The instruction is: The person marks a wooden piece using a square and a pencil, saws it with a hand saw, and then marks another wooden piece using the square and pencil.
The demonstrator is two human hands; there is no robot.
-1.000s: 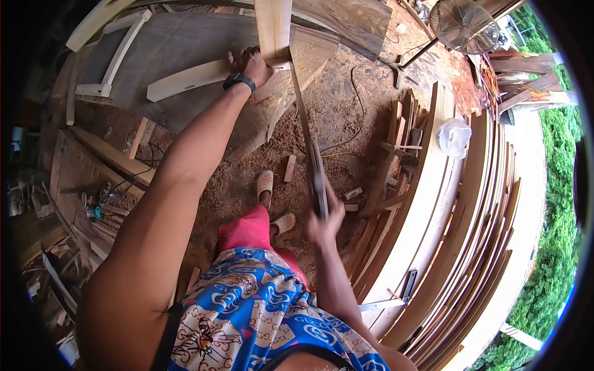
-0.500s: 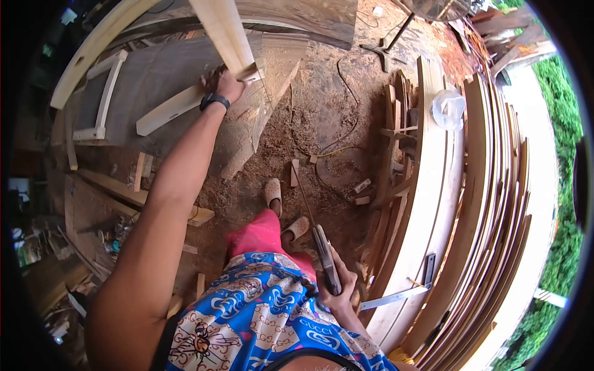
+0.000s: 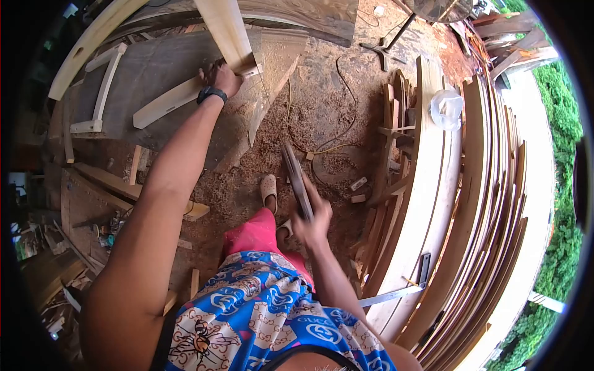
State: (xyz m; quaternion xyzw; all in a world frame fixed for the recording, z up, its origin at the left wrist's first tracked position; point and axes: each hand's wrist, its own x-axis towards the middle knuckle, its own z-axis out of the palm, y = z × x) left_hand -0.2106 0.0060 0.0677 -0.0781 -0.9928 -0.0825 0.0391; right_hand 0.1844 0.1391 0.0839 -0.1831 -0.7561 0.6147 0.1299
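Note:
My left hand [image 3: 221, 79], with a dark watch on its wrist, is closed on a pale wooden piece [image 3: 170, 105] where it meets a wide upright board [image 3: 229, 31]. Its fingers curl over the joint, and their tips are partly hidden. Both pieces rest on a dusty grey worktop [image 3: 179, 59]. Lower down and to the right, my right hand [image 3: 314, 222] grips what looks like a handsaw [image 3: 296, 179]. The saw is seen nearly edge-on and blurred, its far end pointing up toward the worktop edge, apart from the wood.
Long planks [image 3: 473, 204] are stacked along the right, with a clear plastic container [image 3: 447, 110] and a metal square [image 3: 396, 295] on top. A cord [image 3: 356, 105] crosses the sawdust-covered floor. A small wooden frame [image 3: 102, 93] lies on the worktop's left side.
My right hand has lifted the saw forward and to the left, from beside my hip toward the worktop. My left hand stays on the wood.

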